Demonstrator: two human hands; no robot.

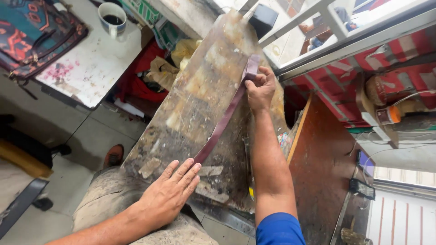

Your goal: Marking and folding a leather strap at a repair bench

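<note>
A long maroon leather strap (225,115) lies diagonally on a worn, glue-stained work board (190,104) propped on my lap. My left hand (170,195) rests flat on the board's near end, fingers spread, pinning the strap's lower end under the fingertips. My right hand (260,90) reaches to the board's far right edge and pinches the strap's upper end (251,68), which folds up there.
A white table (95,59) at upper left carries a mug of dark liquid (112,18) and a patterned bag (32,36). Rags and bags (159,68) lie beneath it. A brown wooden bench (318,168) and red shelving (386,68) stand to the right.
</note>
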